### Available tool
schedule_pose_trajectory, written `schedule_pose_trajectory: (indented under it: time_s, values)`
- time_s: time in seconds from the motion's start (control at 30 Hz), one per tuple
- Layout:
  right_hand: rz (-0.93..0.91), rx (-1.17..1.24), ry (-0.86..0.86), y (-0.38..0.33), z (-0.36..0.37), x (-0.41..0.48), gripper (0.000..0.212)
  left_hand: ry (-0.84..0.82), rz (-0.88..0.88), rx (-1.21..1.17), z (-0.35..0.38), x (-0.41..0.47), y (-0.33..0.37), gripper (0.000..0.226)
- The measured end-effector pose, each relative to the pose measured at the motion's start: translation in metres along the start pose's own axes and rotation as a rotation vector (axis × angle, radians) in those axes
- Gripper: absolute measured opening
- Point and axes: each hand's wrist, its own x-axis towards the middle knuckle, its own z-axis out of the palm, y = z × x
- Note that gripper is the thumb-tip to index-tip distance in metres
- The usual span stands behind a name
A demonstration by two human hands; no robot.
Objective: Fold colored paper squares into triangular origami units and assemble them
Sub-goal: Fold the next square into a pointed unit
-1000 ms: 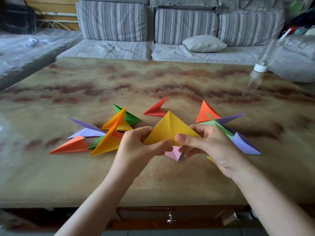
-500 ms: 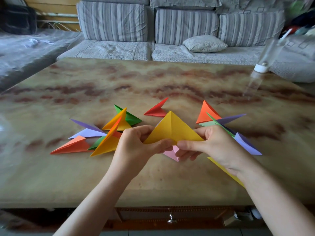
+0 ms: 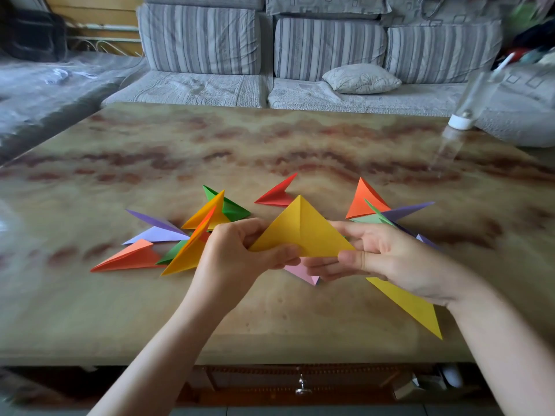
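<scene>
Over the tabletop (image 3: 270,322), near side: both hands are holding one yellow triangle (image 3: 300,229) up off the surface, with its apex pointing away from the person.
Left hand (image 3: 234,259): is pinching the triangle's left base corner, thumb in front and fingers curled behind.
Right hand (image 3: 390,256): is pinching the right base corner, thumb lying along the base edge and fingers behind the paper.
Axis: the long base edge is running left to right between the hands, and the centre crease is dropping from apex to base midway, so neither hand is nearer. The next fold is probably turning on that crease, with both corners working evenly.
Second yellow piece (image 3: 411,307): is showing beneath the right wrist; whether it is being held or is lying flat cannot be told.
Pink piece (image 3: 303,274): is lying on the tabletop under the hands.
Folded units: a left pile (image 3: 168,244), a red unit (image 3: 277,195) and a right cluster (image 3: 369,202) are sitting just beyond the hands.
Containers: a drawer (image 3: 301,382) under the tabletop is sitting closed, its contents hidden; a clear bottle (image 3: 468,106) is standing at the far right, contents unclear.
</scene>
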Motion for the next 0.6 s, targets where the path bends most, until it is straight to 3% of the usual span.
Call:
schedule_pose_trajectory:
  time_s: [0.13,0.27,0.43,0.6]
  values:
    - [0.015,-0.089,0.061,0.000,-0.006,-0.005,0.056,0.004,0.002,0.031,-0.002,-0.001,0.002,0.013]
    - [-0.045,-0.131,0.290,-0.007,0.004,-0.001,0.047,-0.007,0.033,0.106,0.001,-0.003,0.002,0.011]
    - [-0.079,-0.078,0.382,-0.003,0.023,0.010,0.019,-0.033,0.081,0.152,0.009,-0.005,0.000,0.010]
    - [-0.086,-0.082,0.427,-0.007,0.020,0.010,0.026,-0.019,0.050,0.114,0.006,-0.002,-0.001,0.008]
